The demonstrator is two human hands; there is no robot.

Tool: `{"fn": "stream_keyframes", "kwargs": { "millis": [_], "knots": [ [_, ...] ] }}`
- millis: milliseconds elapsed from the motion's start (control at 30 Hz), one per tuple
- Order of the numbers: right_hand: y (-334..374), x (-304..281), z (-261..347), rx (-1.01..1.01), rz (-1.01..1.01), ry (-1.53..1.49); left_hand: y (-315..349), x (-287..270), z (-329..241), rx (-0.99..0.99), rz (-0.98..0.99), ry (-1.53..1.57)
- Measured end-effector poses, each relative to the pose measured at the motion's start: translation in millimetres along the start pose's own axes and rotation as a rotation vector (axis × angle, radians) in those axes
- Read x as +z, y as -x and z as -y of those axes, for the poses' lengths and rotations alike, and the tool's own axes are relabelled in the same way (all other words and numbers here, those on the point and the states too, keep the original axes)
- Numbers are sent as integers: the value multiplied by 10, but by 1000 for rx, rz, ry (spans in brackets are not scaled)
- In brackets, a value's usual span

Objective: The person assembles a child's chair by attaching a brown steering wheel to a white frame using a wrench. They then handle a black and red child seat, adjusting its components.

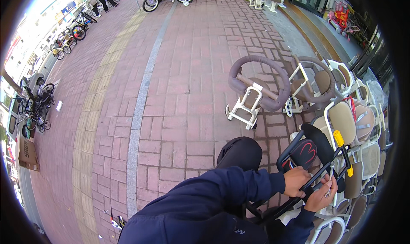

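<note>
In front of me at the lower right is a child's bike seat with a black cushion (304,152) marked by a red heart outline. Its black tube frame (281,160) carries yellow grips (338,138). My left hand (297,181) is closed on the frame beside the cushion. Close by, my right hand (320,197) grips a silver wrench (328,194), which lies against the frame's tubing. Both hands almost meet; the fastener under the wrench is too small to make out.
White-framed child seats (341,120) crowd the right side. Two seats with padded grey-brown rings (282,101) stand ahead on brick paving (196,73). Hand tools (115,222) lie at the lower left. Bicycles (38,103) and a cardboard box (27,152) are far left; steps (307,26) rise right.
</note>
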State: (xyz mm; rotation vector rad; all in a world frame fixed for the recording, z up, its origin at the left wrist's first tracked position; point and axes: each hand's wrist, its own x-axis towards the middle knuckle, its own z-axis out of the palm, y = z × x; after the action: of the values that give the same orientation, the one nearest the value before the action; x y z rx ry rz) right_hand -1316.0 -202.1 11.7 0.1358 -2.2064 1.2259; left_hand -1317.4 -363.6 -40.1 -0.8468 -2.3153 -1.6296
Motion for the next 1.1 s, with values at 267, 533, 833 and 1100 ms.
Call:
{"fn": "stream_keyframes", "kwargs": {
  "millis": [267,533,833,1100],
  "knots": [
    [177,77,-94,-227,46,195,-20,77,35,69,-20,-10],
    [-102,-214,-102,-161,137,110,-12,56,-4,37,27,24],
    [15,-133,46,-398,147,204,-28,38,-16,38,30,1],
    [208,22,183,-143,68,30,6,-68,-25,125,10,24]
  ]
}}
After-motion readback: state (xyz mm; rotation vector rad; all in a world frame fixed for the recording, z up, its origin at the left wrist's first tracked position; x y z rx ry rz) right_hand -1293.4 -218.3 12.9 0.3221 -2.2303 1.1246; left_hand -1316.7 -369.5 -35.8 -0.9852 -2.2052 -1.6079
